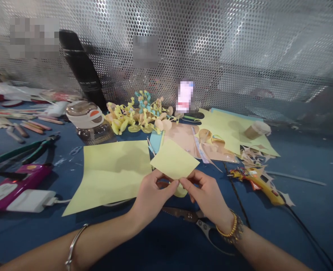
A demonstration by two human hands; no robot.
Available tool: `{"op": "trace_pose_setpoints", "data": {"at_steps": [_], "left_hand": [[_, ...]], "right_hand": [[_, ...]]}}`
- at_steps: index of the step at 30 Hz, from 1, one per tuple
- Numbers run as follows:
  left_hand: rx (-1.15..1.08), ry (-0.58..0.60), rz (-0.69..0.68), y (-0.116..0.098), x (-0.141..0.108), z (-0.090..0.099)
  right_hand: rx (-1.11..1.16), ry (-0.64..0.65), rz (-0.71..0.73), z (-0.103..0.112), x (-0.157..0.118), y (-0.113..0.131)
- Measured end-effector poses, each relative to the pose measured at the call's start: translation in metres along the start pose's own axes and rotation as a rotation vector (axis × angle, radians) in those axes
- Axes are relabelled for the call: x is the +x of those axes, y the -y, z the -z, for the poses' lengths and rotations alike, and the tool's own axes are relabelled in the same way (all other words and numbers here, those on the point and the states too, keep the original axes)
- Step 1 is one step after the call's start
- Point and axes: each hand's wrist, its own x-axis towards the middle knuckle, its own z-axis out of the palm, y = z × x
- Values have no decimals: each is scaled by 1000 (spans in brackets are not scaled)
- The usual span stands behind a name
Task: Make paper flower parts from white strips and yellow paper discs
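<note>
Where the paper sits: a pale yellow paper square (174, 159) at frame centre, tilted, one corner toward the lower hands.
Left hand (152, 196): pinching its lower edge, thumb on top.
Right hand (207, 195): pinching the same edge, equally near.
Beneath: kitchen shears (183, 215), lying apart.

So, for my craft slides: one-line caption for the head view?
Left hand and right hand hold a pale yellow paper square above metal scissors.

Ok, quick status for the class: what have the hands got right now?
Left hand and right hand pinching pale yellow paper square. Larger yellow sheet to the left. Metal scissors below the hands, not held.
</note>
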Motion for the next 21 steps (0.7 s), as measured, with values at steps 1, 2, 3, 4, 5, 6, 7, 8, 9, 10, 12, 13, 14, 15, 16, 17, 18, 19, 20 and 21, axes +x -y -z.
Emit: {"op": "trace_pose_setpoints", "data": {"at_steps": [1,2,3,4,5,6,7,8,9,10,12,13,14,15,16,17,18,19,20,21], "left_hand": [[12,-7,-2,-1,0,0],[24,-12,-1,-1,0,0],[35,-16,-1,-2,0,0],[42,-19,-3,-2,1,0],[45,-18,-3,-2,1,0],[47,-21,-5,-2,1,0],[46,-20,-6,-1,2,0],[45,-21,-8,-1,2,0],[43,-18,-10,0,2,0],[39,-13,-10,0,3,-1],[34,-8,-6,1,3,-1],[31,-8,-3,0,3,-1],[30,-10,-2,0,3,-1],[28,-14,-4,-1,3,0],[27,-19,-7,-2,3,0],[28,-23,-8,-3,3,0],[31,-29,-8,-3,2,0],[35,-35,-7,-4,2,-1],[40,-40,-6,-5,2,-1],[43,-44,-7,-5,2,-1]], "right_hand": [[-6,-1,9,0,0,-1],[-12,1,17,-1,0,-2],[-13,8,20,-1,0,-3],[-12,14,19,-2,0,-4],[-11,20,19,-2,0,-5],[-9,23,19,-3,0,-6],[-7,26,22,-3,0,-6],[-6,29,28,-4,0,-7],[-5,32,35,-4,0,-7],[-7,36,45,-4,0,-7],[-23,38,63,-5,0,-7],[-37,35,73,-6,0,-7],[-51,29,82,-6,0,-7],[-63,24,89,-7,0,-7],[-71,21,93,-7,0,-8],[-75,20,96,-8,0,-8],[-76,19,99,-8,0,-9],[-77,19,102,-8,0,-9],[-77,20,106,-9,0,-10],[-78,20,110,-9,0,-11]]}}
